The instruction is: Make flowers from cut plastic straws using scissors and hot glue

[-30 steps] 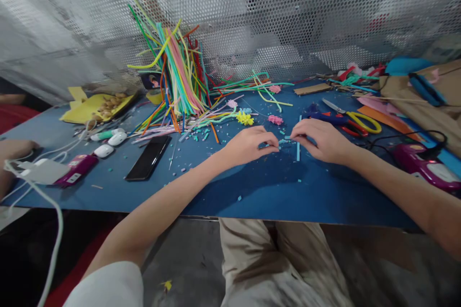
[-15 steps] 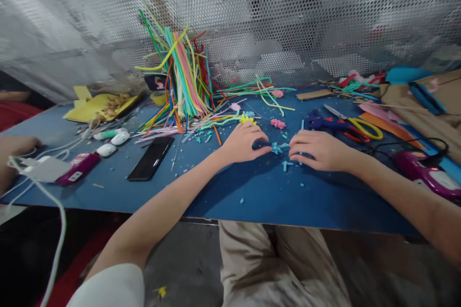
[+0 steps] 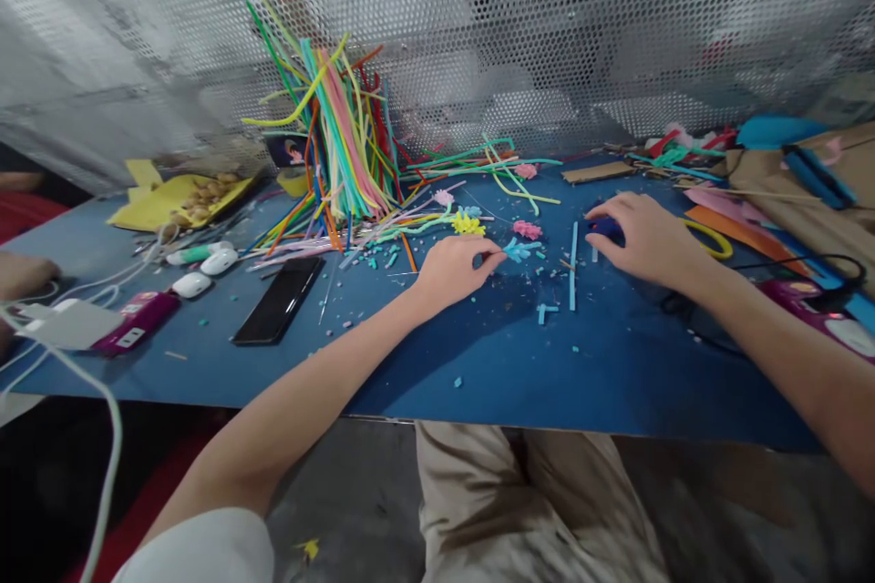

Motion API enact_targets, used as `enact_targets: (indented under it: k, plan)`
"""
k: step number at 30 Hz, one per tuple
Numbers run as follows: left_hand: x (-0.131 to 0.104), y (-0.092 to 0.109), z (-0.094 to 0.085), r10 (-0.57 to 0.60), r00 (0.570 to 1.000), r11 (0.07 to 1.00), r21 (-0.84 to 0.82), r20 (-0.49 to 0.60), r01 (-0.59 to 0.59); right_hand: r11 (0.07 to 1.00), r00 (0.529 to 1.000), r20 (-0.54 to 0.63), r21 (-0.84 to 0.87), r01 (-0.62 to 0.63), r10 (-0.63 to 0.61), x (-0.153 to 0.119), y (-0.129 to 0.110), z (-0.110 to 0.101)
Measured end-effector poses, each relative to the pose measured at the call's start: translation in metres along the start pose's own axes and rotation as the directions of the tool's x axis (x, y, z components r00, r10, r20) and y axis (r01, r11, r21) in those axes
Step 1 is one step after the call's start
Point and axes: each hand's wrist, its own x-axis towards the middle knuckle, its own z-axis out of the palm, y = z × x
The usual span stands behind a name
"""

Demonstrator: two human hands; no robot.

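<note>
My left hand (image 3: 457, 275) pinches a light-blue pipe-cleaner flower (image 3: 523, 249) between thumb and fingertips, just above the tabletop. On the right, my right hand (image 3: 639, 237) is curled round a dark-blue glue gun (image 3: 605, 229), whose body is mostly hidden by the fingers and palm. A straight blue pipe-cleaner strip (image 3: 572, 269) lies between the hands. Beside it is a small bent blue piece (image 3: 545, 312). Behind the left hand lie a yellow fuzzy flower (image 3: 468, 224) and a pink one (image 3: 527, 230).
A tall bundle of coloured pipe cleaners (image 3: 342, 137) stands at the back. A phone (image 3: 279, 301), white earbuds and a purple power strip (image 3: 140, 323) lie left, near another person's hand (image 3: 27, 275). At right are yellow scissors handles (image 3: 715, 240), cardboard and a second purple power strip (image 3: 807, 305).
My right hand has left the blue pieces, moved right and back, and closed round the glue gun. My left hand has moved slightly back with the blue flower.
</note>
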Motion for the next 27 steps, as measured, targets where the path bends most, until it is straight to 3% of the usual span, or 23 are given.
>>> enact_targets:
  k: [5, 9, 11, 14, 17, 20, 24, 25, 27]
  plan:
    - [0.001, -0.008, -0.001, -0.092, 0.995, 0.996, 0.018, -0.031, 0.092, 0.932, 0.959, 0.048, -0.258, -0.257, 0.278, -0.006, 0.014, -0.004]
    - [0.0, -0.014, 0.005, -0.115, 0.993, 0.989, 0.088, -0.011, 0.115, 0.917, 0.922, 0.189, -0.285, -0.278, 0.338, -0.007, 0.024, -0.004]
    - [0.0, -0.012, 0.007, -0.1, 0.994, 0.983, 0.151, -0.054, 0.107, 0.918, 0.911, 0.228, -0.288, -0.274, 0.343, -0.005, 0.026, -0.003]
    - [0.001, -0.002, 0.006, 0.036, 0.993, 0.975, 0.222, -0.11, -0.011, 0.915, 0.903, 0.238, -0.284, -0.286, 0.357, -0.002, 0.025, -0.004]
    - [-0.001, 0.015, 0.004, 0.304, 0.952, 0.937, 0.17, 0.038, -0.306, 0.902, 0.893, 0.2, -0.253, -0.35, 0.403, 0.002, 0.022, -0.007]
    - [-0.006, 0.03, 0.004, 0.48, 0.862, 0.852, 0.147, 0.163, -0.502, 0.911, 0.914, 0.019, -0.097, -0.401, 0.404, 0.005, 0.017, -0.013]
    - [-0.01, 0.038, 0.009, 0.538, 0.815, 0.799, 0.177, 0.216, -0.575, 0.948, 0.921, -0.254, 0.198, -0.249, 0.295, 0.004, 0.004, -0.021]
    - [-0.01, 0.038, 0.01, 0.543, 0.811, 0.795, 0.178, 0.219, -0.58, 0.935, 0.918, -0.278, 0.291, -0.2, 0.283, 0.002, 0.0, -0.023]
    - [-0.009, 0.036, 0.013, 0.54, 0.812, 0.8, 0.167, 0.221, -0.577, 0.822, 0.944, -0.196, 0.558, -0.115, 0.265, -0.001, -0.008, -0.024]
